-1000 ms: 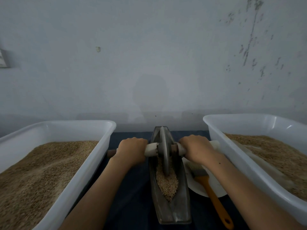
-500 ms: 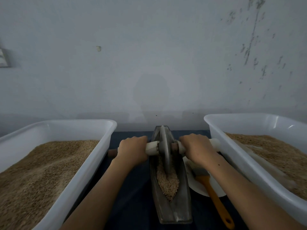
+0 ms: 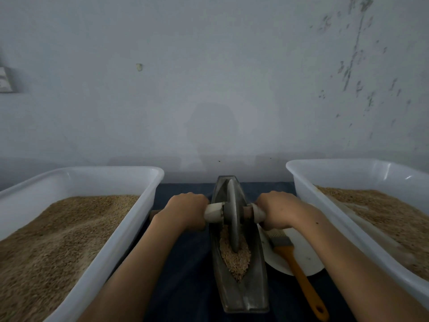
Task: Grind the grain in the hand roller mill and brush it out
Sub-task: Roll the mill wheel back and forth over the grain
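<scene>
A boat-shaped metal mill trough (image 3: 253,296) lies lengthwise on the dark cloth between two tubs. Its grinding wheel (image 3: 232,214) stands upright in the groove, toward the far half. Crushed grain (image 3: 235,256) fills the groove just behind the wheel on the near side. My left hand (image 3: 185,211) grips the axle handle on the wheel's left, and my right hand (image 3: 278,211) grips the handle on its right. A brush (image 3: 294,263) with an orange handle rests across a white plate (image 3: 304,254) to the right of the trough.
A white tub (image 3: 130,231) of grain stands on the left and another white tub (image 3: 329,219) of grain on the right, both close to my forearms. A plain wall rises right behind the trough's far tip.
Both hands and the wheel have rolled slightly toward the near end of the trough. The brush and plate have not moved.
</scene>
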The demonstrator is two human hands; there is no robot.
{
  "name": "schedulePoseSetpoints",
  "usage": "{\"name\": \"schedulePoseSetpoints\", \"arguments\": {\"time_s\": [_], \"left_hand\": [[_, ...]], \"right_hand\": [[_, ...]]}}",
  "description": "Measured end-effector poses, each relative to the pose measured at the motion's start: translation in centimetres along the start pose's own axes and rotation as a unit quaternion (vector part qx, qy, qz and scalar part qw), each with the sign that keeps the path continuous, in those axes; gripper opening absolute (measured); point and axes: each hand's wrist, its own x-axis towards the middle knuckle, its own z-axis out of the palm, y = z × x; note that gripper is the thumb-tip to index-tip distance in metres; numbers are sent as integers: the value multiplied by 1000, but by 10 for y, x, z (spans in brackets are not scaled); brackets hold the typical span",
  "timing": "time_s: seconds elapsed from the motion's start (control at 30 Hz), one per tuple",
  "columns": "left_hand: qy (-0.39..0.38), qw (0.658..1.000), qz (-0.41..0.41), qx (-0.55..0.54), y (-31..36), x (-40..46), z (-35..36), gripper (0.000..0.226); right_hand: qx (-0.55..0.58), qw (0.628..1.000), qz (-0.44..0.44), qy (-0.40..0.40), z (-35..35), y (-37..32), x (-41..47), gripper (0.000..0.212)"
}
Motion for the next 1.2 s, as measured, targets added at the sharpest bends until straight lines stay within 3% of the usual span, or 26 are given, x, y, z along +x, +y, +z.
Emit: {"name": "schedulePoseSetpoints", "arguments": {"time_s": [0.13, 0.37, 0.47, 0.6, 0.77, 0.87, 1.07, 1.2], "left_hand": [[3, 1000, -5, 1, 0, 0, 0, 43], [184, 982, -38, 33, 5, 0, 14, 20], [223, 974, -33, 29, 4, 2, 21, 20], [196, 979, -32, 32, 3, 3, 17, 20], [34, 999, -9, 21, -1, 4, 4, 41], [4, 1000, 0, 12, -3, 2, 3, 44], [58, 998, -12, 28, 2, 1, 5, 35], [119, 992, -28, 26, 2, 1, 9, 25]], "right_hand": [[8, 1000, 0, 22, 2, 0, 1, 6], [0, 980, 8, 199, 18, -3, 5, 11], [-4, 971, 6, 240, 25, -3, 7, 12], [-1, 978, 10, 209, 22, -1, 8, 12], [-9, 998, 0, 62, 8, 2, 6, 13], [-2, 1000, -2, 15, 4, 1, 4, 13], [-1, 997, 0, 77, 8, 2, 3, 14], [-7, 986, -5, 169, 16, 1, 6, 15]]}}
